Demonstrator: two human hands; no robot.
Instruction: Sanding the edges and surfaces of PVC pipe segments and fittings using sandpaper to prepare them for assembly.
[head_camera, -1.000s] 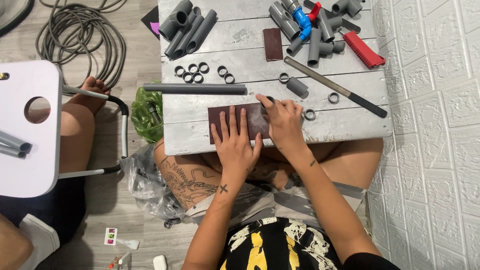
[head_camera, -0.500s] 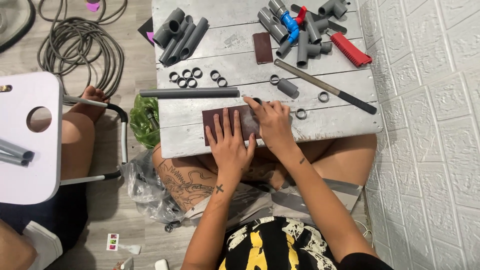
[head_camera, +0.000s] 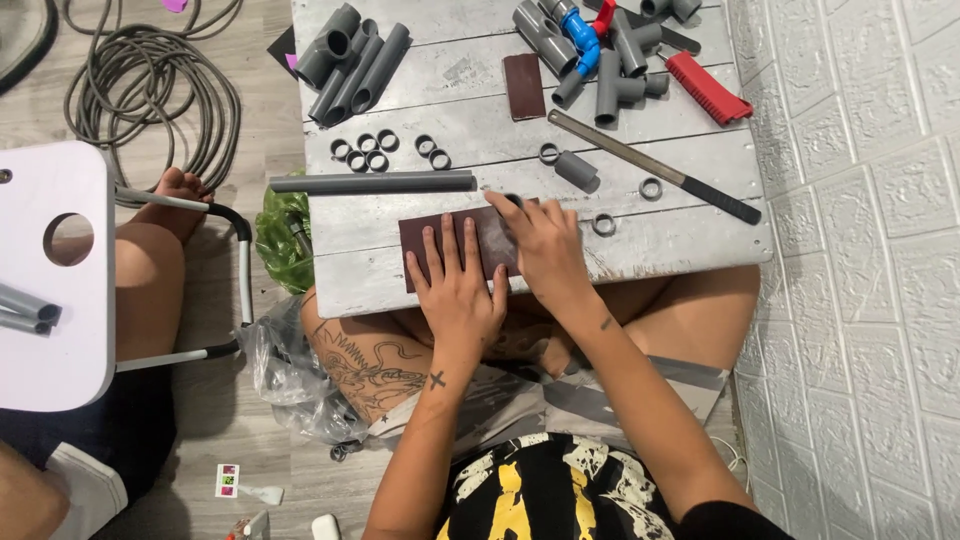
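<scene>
The left hand (head_camera: 457, 287) lay flat with its fingers spread on a dark reddish-brown sheet of sandpaper (head_camera: 430, 245), pinning it to the near edge of a low grey-painted wooden plank table (head_camera: 690, 240). The right hand (head_camera: 545, 250) was bunched over the right part of the same sheet, its fingertips pressed down on something small and dark at the sheet's far edge; it looked like one of the short grey plastic pipe rings, though the fingers hid most of it and I cannot tell for sure. As a judgement, the work was partway along: a row of cut grey rings (head_camera: 365, 152) sat in a cluster further back on the table, two more rings (head_camera: 432, 152) just beside them, and single rings (head_camera: 604, 224) lay near the right hand, but which of these had already been rubbed smooth could not be told. A long grey plastic pipe (head_camera: 372, 183) lay uncut across the table just beyond the sandpaper, and a short grey pipe stub (head_camera: 577, 170) rested near it, so more cutting and smoothing seemed to be left. A long metal file with a black handle (head_camera: 650, 168) lay diagonally to the right, apart from both hands, and a second smaller brown sandpaper piece (head_camera: 523, 86) sat untouched further back.
</scene>
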